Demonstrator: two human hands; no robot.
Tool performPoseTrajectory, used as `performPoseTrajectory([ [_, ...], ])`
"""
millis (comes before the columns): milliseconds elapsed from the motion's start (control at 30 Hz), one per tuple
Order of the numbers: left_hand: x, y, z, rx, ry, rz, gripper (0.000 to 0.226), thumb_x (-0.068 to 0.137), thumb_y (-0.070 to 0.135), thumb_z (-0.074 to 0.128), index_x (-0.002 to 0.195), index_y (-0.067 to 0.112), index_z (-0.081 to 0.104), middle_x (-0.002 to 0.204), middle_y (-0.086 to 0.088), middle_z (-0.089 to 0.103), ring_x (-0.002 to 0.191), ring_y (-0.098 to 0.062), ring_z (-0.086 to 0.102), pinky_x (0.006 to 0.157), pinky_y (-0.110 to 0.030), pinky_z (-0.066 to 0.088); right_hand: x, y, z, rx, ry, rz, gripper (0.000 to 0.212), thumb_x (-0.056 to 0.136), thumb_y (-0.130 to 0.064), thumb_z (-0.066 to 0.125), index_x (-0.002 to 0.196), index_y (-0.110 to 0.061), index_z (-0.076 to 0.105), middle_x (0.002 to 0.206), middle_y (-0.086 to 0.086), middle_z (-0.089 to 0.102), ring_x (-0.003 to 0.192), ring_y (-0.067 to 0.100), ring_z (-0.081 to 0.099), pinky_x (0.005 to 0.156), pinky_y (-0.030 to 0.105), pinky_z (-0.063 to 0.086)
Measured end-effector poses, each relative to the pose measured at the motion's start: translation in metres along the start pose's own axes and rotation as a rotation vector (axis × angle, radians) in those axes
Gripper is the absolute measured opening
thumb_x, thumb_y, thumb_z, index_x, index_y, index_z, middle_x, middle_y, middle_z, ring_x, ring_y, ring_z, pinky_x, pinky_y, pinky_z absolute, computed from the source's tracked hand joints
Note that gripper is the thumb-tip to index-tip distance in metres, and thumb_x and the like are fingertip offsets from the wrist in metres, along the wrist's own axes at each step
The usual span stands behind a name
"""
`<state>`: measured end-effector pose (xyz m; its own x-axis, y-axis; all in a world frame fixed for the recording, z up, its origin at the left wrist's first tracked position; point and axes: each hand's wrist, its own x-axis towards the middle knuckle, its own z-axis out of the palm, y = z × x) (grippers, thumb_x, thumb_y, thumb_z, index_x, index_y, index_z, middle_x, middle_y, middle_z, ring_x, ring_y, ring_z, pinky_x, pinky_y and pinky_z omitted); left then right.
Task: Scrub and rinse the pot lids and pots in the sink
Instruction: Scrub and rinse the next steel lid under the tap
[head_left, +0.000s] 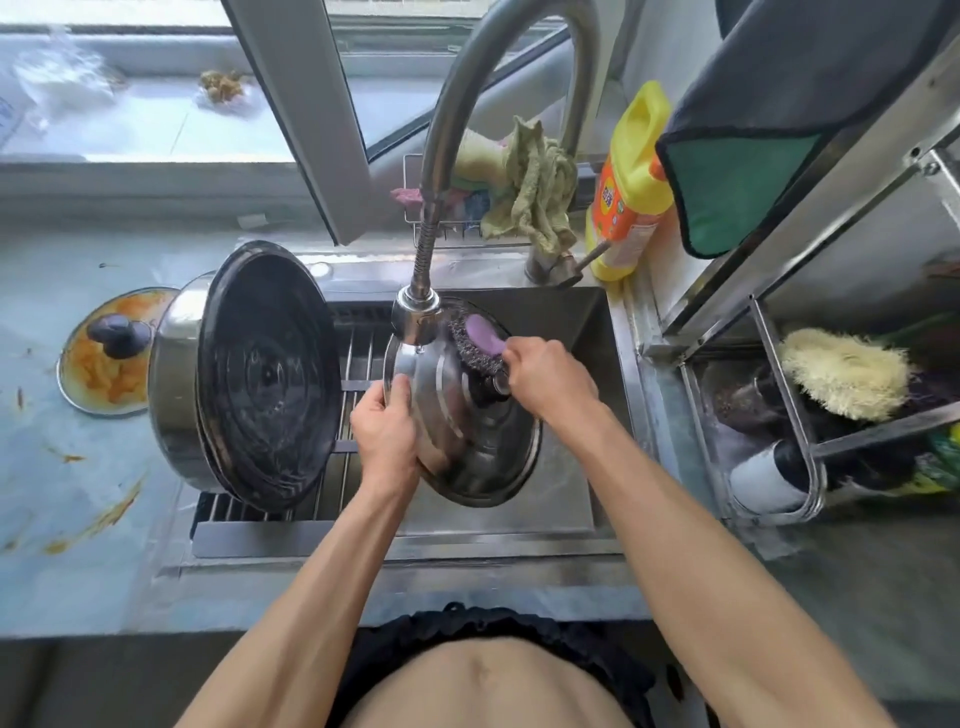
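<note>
Gripping the rim of a round steel lid (462, 431) with our left hand (387, 431), fingers curled over its edge, we tilt it under the faucet (415, 319). Our right hand (548, 379) closes round the purple handle of a wire scrubber (475, 340), whose coarse metal mesh presses on the upper part of the lid, just beside the faucet head. The lid is shiny, ridged in concentric rings, with a dark knob at its centre, and it hangs over the steel sink (597, 332).

Left of the faucet, a large steel pot (176, 384) lies on its side on the slatted rack (353, 384), a dark ringed lid (267, 374) leaning in its mouth. Farther left, a glass lid (104, 358) with a black knob lies flat, smeared orange, on the pale countertop (78, 493), which carries orange streaks too.

Right of the faucet stands a yellow detergent bottle (631, 182) with an orange label; its writing is too blurred to read. Behind the faucet a crumpled green rag (535, 192) drapes a wire basket, and beyond it runs the windowsill (130, 119). Far right, a metal shelf (789, 410) holds a shaggy cream brush (844, 371).
</note>
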<state>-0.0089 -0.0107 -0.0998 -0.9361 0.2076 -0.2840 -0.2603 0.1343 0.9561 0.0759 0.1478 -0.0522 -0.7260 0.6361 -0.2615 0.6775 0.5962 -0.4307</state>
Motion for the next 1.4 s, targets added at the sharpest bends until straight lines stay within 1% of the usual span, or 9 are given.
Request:
performPoseTrajectory([
  [133,0.013,-0.004,-0.018,-0.203,0.064,-0.235,0.026,0.102,0.014,0.059,0.077,0.013,0.066,0.068,0.002,0.066,0.063,-0.012,0.059,0.063,-0.028,0.054,0.011,0.021,0.015,0.037,-0.082,0.064,0.029,0.102,-0.034,0.038,0.101,-0.020,0.064,0.101,0.016,0.068,0.097,0.039,0.063,0.076,0.041,0.049],
  [233,0.021,-0.009,-0.027,-0.220,0.098,-0.355,0.024,0.102,0.015,0.059,0.079,0.014,0.066,0.071,0.004,0.071,0.066,-0.011,0.065,0.065,-0.028,0.056,0.005,0.029,0.028,0.161,-0.080,0.122,0.029,0.101,-0.034,0.039,0.099,-0.023,0.066,0.101,0.014,0.069,0.095,0.038,0.062,0.082,0.044,0.053],
  [300,0.028,-0.015,-0.029,-0.249,0.071,-0.459,0.017,0.102,0.017,0.060,0.091,0.010,0.070,0.093,-0.007,0.076,0.083,-0.019,0.071,0.076,-0.036,0.059,0.003,0.031,0.031,0.281,-0.014,0.158,0.030,0.101,-0.031,0.041,0.106,-0.018,0.068,0.105,0.013,0.069,0.097,0.036,0.061,0.084,0.041,0.050],
  [433,0.030,-0.015,-0.024,-0.326,0.007,-0.555,0.022,0.106,0.020,0.055,0.115,0.004,0.067,0.104,-0.011,0.075,0.094,-0.024,0.071,0.076,-0.042,0.061,-0.002,0.036,0.032,0.448,0.036,0.255,0.028,0.101,-0.032,0.046,0.095,-0.014,0.067,0.092,0.009,0.068,0.088,0.028,0.060,0.071,0.030,0.039],
  [667,0.025,-0.021,-0.026,-0.194,-0.041,-0.550,0.021,0.107,0.023,0.051,0.096,0.016,0.068,0.101,-0.007,0.074,0.101,-0.028,0.068,0.099,-0.054,0.053,-0.015,0.042,0.044,0.518,0.072,0.318,0.037,0.100,-0.033,0.048,0.074,-0.009,0.060,0.071,0.005,0.061,0.072,0.027,0.054,0.062,0.032,0.037],
  [867,0.020,-0.021,-0.031,-0.121,-0.079,-0.339,0.025,0.107,0.023,0.050,0.092,0.014,0.068,0.098,-0.008,0.073,0.091,-0.022,0.067,0.091,-0.043,0.055,-0.025,0.044,0.058,0.583,0.084,0.333,0.037,0.097,-0.031,0.051,0.073,-0.004,0.060,0.068,0.013,0.060,0.061,0.027,0.049,0.056,0.032,0.037],
  [1100,0.006,-0.010,-0.001,0.264,-0.329,0.138,0.042,0.106,0.016,0.054,0.065,0.021,0.045,0.055,0.014,0.046,0.054,0.002,0.039,0.060,-0.026,0.034,-0.036,0.051,0.032,0.765,0.096,0.522,0.040,0.087,-0.044,0.067,0.073,-0.009,0.055,0.068,0.009,0.058,0.044,0.019,0.043,0.044,0.024,0.032],
  [1300,-0.019,-0.015,0.030,0.491,-0.575,0.449,0.031,0.103,0.021,0.058,0.074,0.031,0.054,0.060,0.016,0.057,0.058,-0.001,0.050,0.060,-0.022,0.039,-0.044,0.056,-0.017,0.899,0.176,0.603,0.049,0.083,-0.059,0.067,0.082,-0.010,0.061,0.069,0.002,0.064,0.036,0.012,0.039,0.039,0.019,0.030],
  [1400,-0.028,-0.027,0.029,0.560,-0.647,0.635,0.025,0.102,0.032,0.052,0.087,0.016,0.065,0.068,0.009,0.063,0.063,-0.013,0.056,0.061,-0.033,0.045,-0.043,0.058,-0.018,0.958,0.292,0.657,0.052,0.076,-0.059,0.075,0.086,-0.009,0.063,0.067,0.001,0.065,0.032,0.010,0.037,0.035,0.019,0.029],
])
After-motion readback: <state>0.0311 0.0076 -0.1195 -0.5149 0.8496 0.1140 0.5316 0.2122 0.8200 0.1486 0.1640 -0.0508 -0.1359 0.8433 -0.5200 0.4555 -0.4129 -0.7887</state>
